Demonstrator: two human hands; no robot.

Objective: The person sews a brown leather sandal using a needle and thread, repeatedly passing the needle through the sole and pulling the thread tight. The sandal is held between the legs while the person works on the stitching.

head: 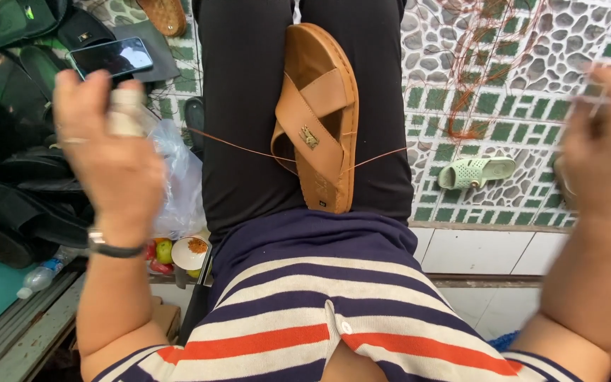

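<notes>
Left hand [111, 152] and right hand [606, 148] clenched on taut thread [238, 146], spread wide.
Sandal [319, 117] lies on lap between them; floor [525, 85] open at right.

The person wore a navy, white and orange striped top [319, 325], black trousers [242, 106] (plain), and a dark wristband [111, 247].

On the lap lies 1 tan cross-strap sandal [317, 117], with 1 orange thread [238, 145] running out from both its sides. 2 hands are raised, the left hand [111, 152] and the right hand [606, 152]. On the tiled floor: 1 pale green slipper [476, 172] and 1 brown sandal sole [163, 14]. At left: 1 smartphone [112, 56], 1 clear plastic bag [178, 180], 1 plastic bottle [39, 277], 1 small bowl of orange powder [192, 252].
</notes>
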